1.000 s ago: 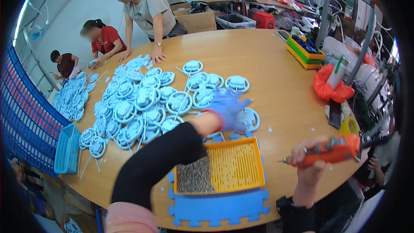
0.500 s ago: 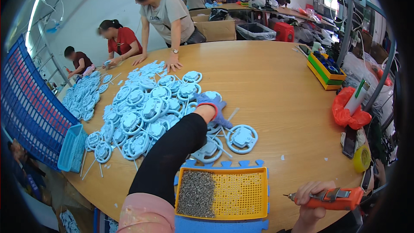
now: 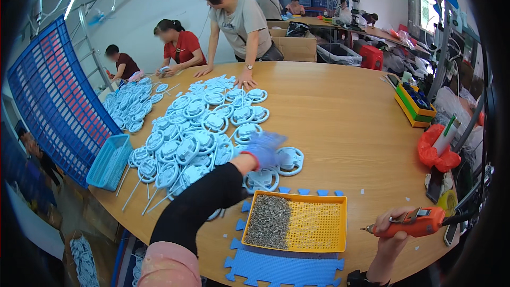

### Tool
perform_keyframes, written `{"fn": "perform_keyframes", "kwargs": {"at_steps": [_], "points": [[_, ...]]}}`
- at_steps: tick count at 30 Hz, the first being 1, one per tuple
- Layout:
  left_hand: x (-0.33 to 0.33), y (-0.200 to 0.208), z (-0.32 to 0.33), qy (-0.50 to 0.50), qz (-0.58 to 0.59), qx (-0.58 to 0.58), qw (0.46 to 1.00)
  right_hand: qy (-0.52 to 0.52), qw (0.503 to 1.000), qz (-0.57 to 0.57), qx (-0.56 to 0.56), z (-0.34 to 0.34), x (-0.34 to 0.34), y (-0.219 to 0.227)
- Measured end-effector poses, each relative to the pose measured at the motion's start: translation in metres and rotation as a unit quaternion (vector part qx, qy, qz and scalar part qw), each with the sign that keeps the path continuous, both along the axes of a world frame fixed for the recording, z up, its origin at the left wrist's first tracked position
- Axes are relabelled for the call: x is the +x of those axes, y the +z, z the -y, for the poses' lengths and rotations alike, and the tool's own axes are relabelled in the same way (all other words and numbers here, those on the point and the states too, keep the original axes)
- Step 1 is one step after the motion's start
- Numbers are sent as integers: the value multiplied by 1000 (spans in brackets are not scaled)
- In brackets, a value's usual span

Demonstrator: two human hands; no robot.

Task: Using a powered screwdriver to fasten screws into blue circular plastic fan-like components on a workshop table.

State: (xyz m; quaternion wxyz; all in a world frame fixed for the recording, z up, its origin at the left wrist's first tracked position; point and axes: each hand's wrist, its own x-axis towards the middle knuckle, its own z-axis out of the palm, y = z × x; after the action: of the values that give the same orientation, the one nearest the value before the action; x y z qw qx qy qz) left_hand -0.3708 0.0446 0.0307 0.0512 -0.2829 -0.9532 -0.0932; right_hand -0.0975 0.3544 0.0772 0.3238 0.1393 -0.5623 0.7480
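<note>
My left hand (image 3: 264, 150), in a blue-purple glove, is smeared by motion over the right edge of a heap of light-blue toy steering wheels (image 3: 187, 150). One wheel (image 3: 290, 161) lies just right of the hand and another (image 3: 261, 180) just below it. What the gloved fingers hold, if anything, cannot be made out. Bare and wrapped round an orange electric screwdriver (image 3: 419, 222), my right hand (image 3: 392, 232) keeps the bit pointing left. Between my arms, a yellow perforated tray (image 3: 346, 228) holds small metal screws (image 3: 268, 222) in its left half, on a blue foam mat (image 3: 284, 268).
At left stand a turquoise basket (image 3: 110, 162) and a leaning blue crate (image 3: 58, 85). Along the right edge are stacked yellow and green bins (image 3: 414, 107), a red plastic bag (image 3: 438, 149) and yellow tape (image 3: 447, 202). A person in grey (image 3: 239, 26) leans on the far edge, near other people.
The view has shifted, moving the scene rightward. My left hand has moved and blurred; the outermost wheels sit farther left relative to the tray. My right hand still grips the screwdriver.
</note>
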Motion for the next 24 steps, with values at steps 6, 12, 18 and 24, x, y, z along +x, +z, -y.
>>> {"fn": "perform_keyframes", "kwargs": {"at_steps": [6,12,18,24], "points": [[47,33,-75,36,142,-105,984,8,1000,-3,-20,17,5,5],[60,31,-57,14,113,-76,991,29,999,23,7,28,20,7],[58,18,-21,66,-8,69,995,-14,1000,2,1,17,15,-6],[121,104,-1,-101,-242,282,923,-80,996,18,-33,6,-16,-28]]}}
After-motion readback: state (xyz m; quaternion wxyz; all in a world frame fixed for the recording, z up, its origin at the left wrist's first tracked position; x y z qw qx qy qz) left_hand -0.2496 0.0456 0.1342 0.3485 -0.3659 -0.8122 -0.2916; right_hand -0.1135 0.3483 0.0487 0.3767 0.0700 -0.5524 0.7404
